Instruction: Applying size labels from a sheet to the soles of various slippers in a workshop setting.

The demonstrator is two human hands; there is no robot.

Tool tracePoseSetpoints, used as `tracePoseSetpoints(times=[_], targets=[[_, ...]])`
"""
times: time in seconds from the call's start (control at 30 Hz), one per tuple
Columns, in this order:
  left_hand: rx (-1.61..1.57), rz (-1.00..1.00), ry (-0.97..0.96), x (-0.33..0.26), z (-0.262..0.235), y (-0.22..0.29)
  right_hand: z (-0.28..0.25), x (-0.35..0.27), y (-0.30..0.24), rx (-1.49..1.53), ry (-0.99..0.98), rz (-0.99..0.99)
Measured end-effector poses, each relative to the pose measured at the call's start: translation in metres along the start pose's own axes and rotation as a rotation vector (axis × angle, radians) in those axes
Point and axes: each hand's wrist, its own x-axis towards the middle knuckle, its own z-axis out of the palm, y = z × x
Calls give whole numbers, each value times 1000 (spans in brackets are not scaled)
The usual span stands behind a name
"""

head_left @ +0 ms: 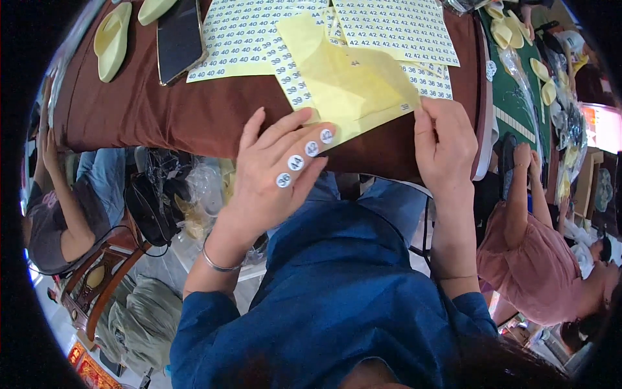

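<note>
My right hand (448,141) pinches the right corner of a mostly bare yellow sticker backing sheet (353,87), which is creased and lifted in the middle. A few round stickers are left on it. My left hand (262,165) is spread open, with its fingertips at the sheet's lower left edge. Several round white number stickers (296,162) are stuck in a row along its index finger and the back of the hand. Under and behind the bare sheet lie fuller sticker sheets (243,39), partly covered by one another.
A brown cloth (155,117) covers the table. A dark phone (180,42) and pale yellow slippers (111,44) lie at the far left. At the right, a person in pink (531,266) sits by a green table (512,97) with more slippers. Another person (71,214) sits at the left.
</note>
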Motion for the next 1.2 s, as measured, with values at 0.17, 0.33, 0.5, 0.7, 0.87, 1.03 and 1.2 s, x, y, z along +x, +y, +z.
tracePoseSetpoints(times=[0.17,0.33,0.5,0.7,0.87,1.03,1.2], targets=[[4,-13,33,-4,-1,-6,-2,1,5,56,45,133],[-8,-63,151,-4,0,-12,0,-2,5,58,60,107],[182,-140,242,25,-3,-31,3,-4,6,46,50,82],[211,-123,202,73,-8,-63,4,0,0,10,48,-29],[376,-80,120,98,-7,-87,-4,4,-6,16,-29,-92],[336,-87,99,100,-6,-94,-30,17,-9,2,-284,-143],[241,-153,85,104,-5,-91,-20,56,-8,-46,-286,-219]])
